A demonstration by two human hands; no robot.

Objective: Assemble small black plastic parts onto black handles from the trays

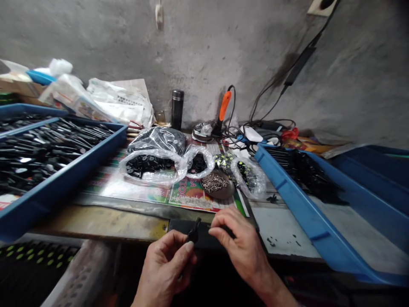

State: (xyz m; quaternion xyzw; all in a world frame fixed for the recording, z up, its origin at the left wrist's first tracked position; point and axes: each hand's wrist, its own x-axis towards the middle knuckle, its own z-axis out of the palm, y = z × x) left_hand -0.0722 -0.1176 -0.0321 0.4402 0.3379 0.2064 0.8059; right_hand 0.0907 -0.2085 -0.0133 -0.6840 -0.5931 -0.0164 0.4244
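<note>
My left hand (pixel 171 264) is closed in a pinch on a small black plastic part (pixel 193 232), whose narrow end points up and away. Just to its right, my right hand (pixel 234 238) has thumb and forefinger pressed together; whatever they hold is too small or hidden to name. Both hands are over the table's front edge, slightly apart. Beyond them sits a round dish (pixel 226 192) with many small metal screws or pins (pixel 214 182). Opened plastic bags around it hold black parts (pixel 148 164), more black parts (pixel 197 164) and black-and-yellow parts (pixel 244 172).
A blue tray (pixel 105 149) full of long black pieces stands at left, another blue tray (pixel 306 217) with black pieces at right. At the back are a black flask (pixel 177 108), an orange-handled tool (pixel 225 105) and tangled cables (pixel 255 121) against the wall.
</note>
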